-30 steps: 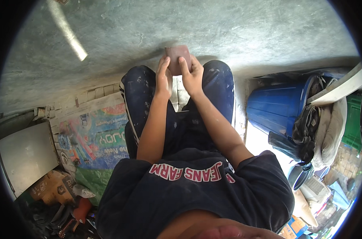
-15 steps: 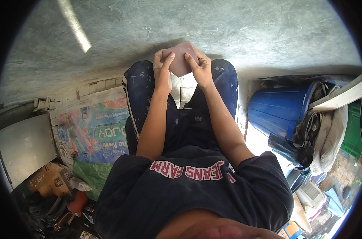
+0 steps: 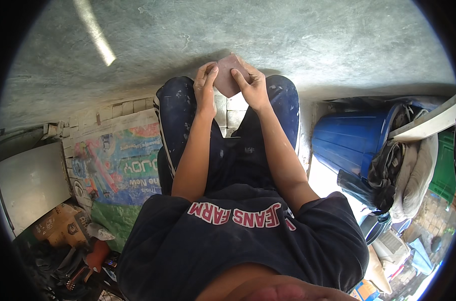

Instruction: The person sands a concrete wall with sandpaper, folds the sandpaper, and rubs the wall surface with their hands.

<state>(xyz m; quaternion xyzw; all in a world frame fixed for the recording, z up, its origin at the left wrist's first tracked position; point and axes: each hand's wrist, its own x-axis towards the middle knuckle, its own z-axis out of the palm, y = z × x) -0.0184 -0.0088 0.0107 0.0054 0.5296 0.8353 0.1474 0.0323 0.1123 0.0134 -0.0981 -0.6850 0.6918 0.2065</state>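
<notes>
Between my knees and close to the grey wall, I hold a reddish-brown folded sheet that looks like sandpaper [image 3: 230, 79]. My right hand [image 3: 253, 88] pinches its right side, the thumb lying flat across the face and the fingers behind. At the left edge of the sheet, my left hand [image 3: 205, 85] has its thumb and fingers closed together; its fingertips are partly hidden behind the sheet. Pale dust marks the fingers of both hands.
A smooth grey wall [image 3: 268, 30] rises right in front of my knees. To the right lies a blue plastic barrel [image 3: 351, 138] with cloths by its mouth. On the left are a printed plastic sheet [image 3: 132, 165], a pale panel [image 3: 34, 183] and a cardboard box [image 3: 60, 226].
My left thumb has slid off the face of the sandpaper to its left edge. The sheet has turned slightly in my right hand, and both arms have hardly moved.
</notes>
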